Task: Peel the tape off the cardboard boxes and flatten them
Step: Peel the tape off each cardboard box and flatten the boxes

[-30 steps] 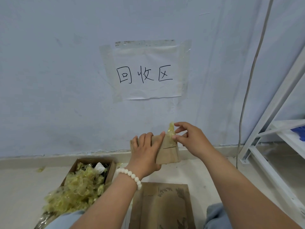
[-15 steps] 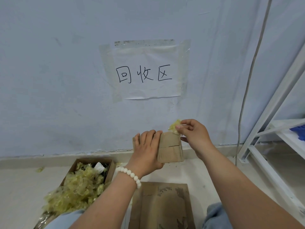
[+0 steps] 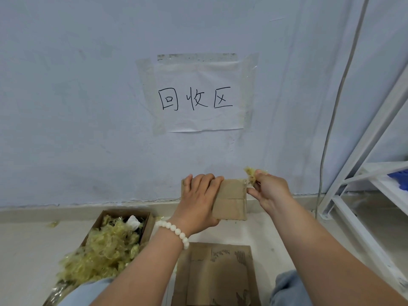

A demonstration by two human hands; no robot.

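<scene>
The cardboard box (image 3: 230,200) was gripped by the left hand (image 3: 198,203), and tape (image 3: 250,173) at its upper-right corner was pinched by the right hand (image 3: 269,191).

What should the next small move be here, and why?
Probably pull the tape wad off the small box: the right hand pinches it, a strand seems attached at the box's top right corner, and the left hand grips the box.

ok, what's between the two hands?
In the head view, the small cardboard box: left hand grips its left part, right hand pinches crumpled tape at its upper right corner.
</scene>
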